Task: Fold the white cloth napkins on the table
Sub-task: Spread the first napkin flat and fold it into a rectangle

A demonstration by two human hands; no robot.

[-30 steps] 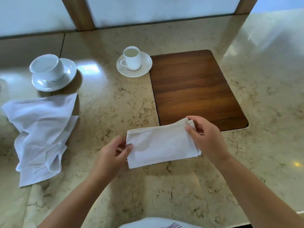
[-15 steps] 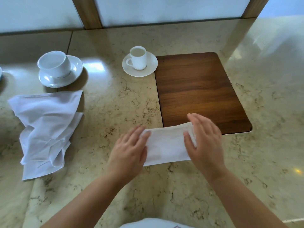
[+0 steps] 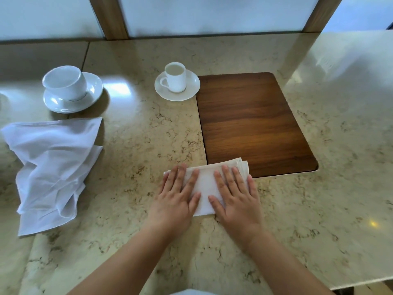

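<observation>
We see our two bare forearms, no sleeves, watch or rings; our left hand [image 3: 176,201] and right hand [image 3: 236,201] show short, unpainted nails.

No text, label, brand, number or sign can be read anywhere; the cups, the saucers, the napkins, the wooden board and the stone table all show plain surfaces.
</observation>
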